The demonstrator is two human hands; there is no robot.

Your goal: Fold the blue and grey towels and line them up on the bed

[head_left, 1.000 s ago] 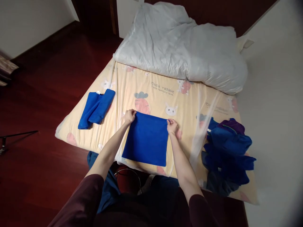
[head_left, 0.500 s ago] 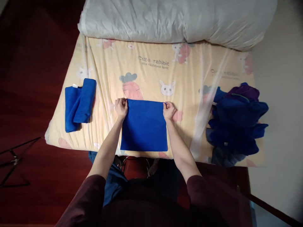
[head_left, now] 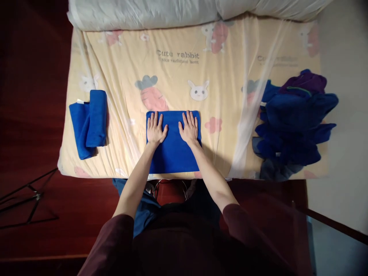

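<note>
A blue cloth [head_left: 174, 157] lies flat, roughly square, near the front edge of the bed. My left hand [head_left: 156, 128] rests palm down on its upper left part, fingers spread. On its upper right part lies my right hand [head_left: 189, 128], also flat with fingers apart. Neither hand grips anything. To the left are two folded blue cloths, one [head_left: 97, 118] partly over the other [head_left: 79, 119]. A loose heap of dark blue cloths [head_left: 296, 119] sits at the right, with a purple cloth [head_left: 312, 82] at its top.
The bed has a yellow rabbit-print cover [head_left: 178, 84] under thin clear film. A rolled grey-white quilt [head_left: 143, 13] runs along its far side. Black stand legs [head_left: 31, 211] are on the red floor at the left; a pale wall [head_left: 345, 134] is at the right.
Both hands have let go of the cloth's upper corners and now lie flat on it, fingers spread. The view has shifted slightly, so the bed sits higher in the picture.
</note>
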